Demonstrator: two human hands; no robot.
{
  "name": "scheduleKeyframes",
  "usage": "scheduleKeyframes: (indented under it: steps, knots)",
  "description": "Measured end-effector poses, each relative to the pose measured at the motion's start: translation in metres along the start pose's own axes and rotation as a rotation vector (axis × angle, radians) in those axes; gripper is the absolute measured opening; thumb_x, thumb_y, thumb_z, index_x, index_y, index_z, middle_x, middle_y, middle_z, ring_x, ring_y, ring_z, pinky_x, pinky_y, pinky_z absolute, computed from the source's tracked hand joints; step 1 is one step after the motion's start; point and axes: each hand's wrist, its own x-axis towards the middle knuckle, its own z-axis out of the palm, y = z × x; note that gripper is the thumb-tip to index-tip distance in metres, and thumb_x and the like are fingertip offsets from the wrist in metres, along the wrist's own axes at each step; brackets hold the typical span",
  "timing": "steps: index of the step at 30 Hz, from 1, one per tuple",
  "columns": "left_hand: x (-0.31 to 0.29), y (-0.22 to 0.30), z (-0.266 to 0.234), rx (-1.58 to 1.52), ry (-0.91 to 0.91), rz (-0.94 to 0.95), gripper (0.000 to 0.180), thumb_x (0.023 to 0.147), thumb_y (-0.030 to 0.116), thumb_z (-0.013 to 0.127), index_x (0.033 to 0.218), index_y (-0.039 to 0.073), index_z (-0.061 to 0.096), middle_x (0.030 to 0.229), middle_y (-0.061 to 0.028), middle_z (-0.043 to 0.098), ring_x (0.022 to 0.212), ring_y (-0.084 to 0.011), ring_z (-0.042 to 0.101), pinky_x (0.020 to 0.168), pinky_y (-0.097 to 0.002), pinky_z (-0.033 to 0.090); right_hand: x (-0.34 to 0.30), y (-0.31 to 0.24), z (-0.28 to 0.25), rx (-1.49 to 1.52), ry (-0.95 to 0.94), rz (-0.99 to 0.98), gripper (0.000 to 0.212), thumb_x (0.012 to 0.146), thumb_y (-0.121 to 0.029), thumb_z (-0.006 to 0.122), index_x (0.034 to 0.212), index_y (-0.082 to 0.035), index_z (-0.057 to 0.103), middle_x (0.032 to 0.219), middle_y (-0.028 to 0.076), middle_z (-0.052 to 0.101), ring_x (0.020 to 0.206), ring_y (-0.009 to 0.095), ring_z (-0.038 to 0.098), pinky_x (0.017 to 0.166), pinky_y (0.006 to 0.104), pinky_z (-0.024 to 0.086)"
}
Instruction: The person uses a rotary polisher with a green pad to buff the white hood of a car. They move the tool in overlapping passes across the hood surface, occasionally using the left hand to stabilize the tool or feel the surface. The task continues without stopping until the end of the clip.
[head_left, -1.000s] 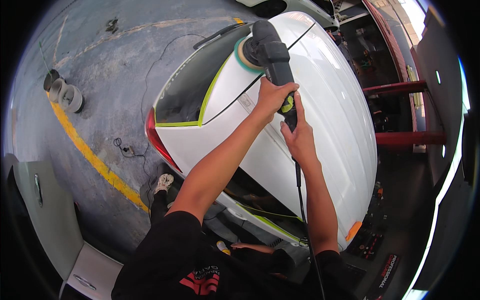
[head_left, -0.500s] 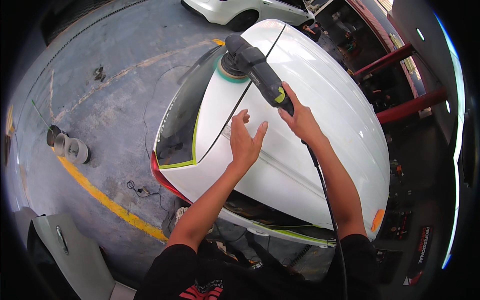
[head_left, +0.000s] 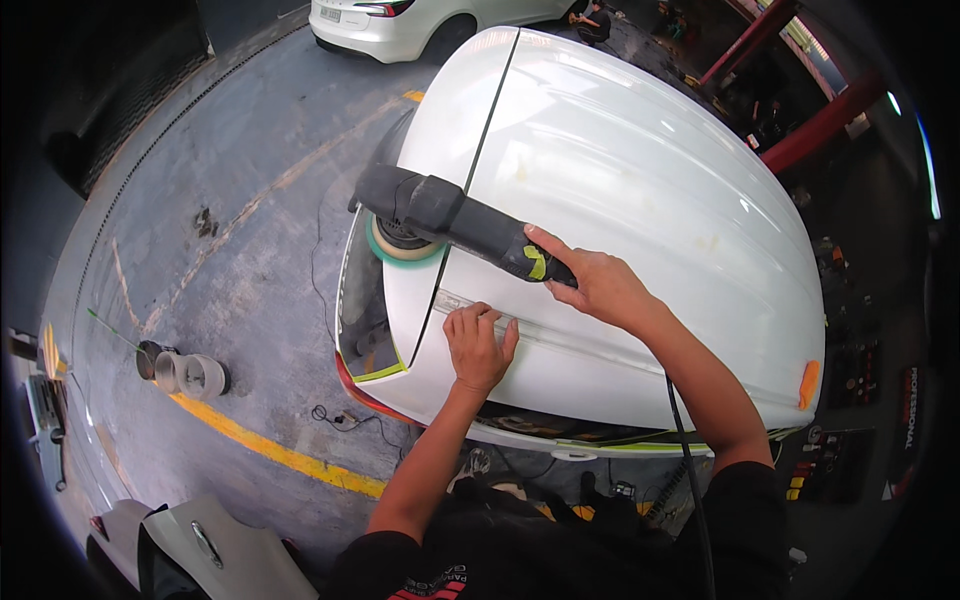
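Clasping the black polisher (head_left: 465, 220), the right grip (head_left: 605, 287) holds its pad (head_left: 405, 258) at the rear edge of the white car roof (head_left: 650, 220); the left grip (head_left: 476, 350), loosely spread, lies near the side edge.

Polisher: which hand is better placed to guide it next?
Right, I'd judge. The right hand grips the polisher by its handle end, while the left hand, fingers apart, seems to rest on the car roof, clear of the tool.
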Motion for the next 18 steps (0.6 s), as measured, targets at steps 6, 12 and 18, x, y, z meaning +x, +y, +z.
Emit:
scheduleKeyframes:
  steps: [6,12,18]
  knots:
    - [-0.003,-0.002,0.003,0.027,-0.011,-0.003,0.037,0.082,0.016,0.084,0.110,0.007,0.061,0.109,-0.0119,0.065,0.103,-0.0315,0.061,0.096,-0.0468,0.040,0.091,0.042,-0.017,-0.037,0.140,0.060,0.087,0.098,-0.027,0.070,0.170,-0.040,0.022,0.088,0.023,0.074,0.080,0.040,0.075,0.073,0.0499,0.058]
    - [-0.002,-0.003,0.002,0.039,-0.040,-0.001,0.034,0.083,0.015,0.084,0.108,0.007,0.062,0.108,-0.0120,0.066,0.101,-0.0307,0.062,0.095,-0.0460,0.040,0.156,0.056,-0.041,0.067,0.175,0.123,0.081,0.102,-0.025,0.062,0.171,-0.037,0.020,0.086,0.019,0.072,0.071,0.033,0.071,0.071,0.0476,0.057]
    - [0.003,-0.001,0.001,0.040,-0.035,0.013,0.032,0.082,0.015,0.084,0.105,0.007,0.063,0.107,-0.0122,0.066,0.099,-0.0308,0.063,0.094,-0.0454,0.040,0.114,0.039,-0.024,0.052,0.107,0.047,0.084,0.102,-0.024,0.064,0.171,-0.039,0.018,0.087,0.019,0.072,0.072,0.035,0.071,0.071,0.0497,0.056]
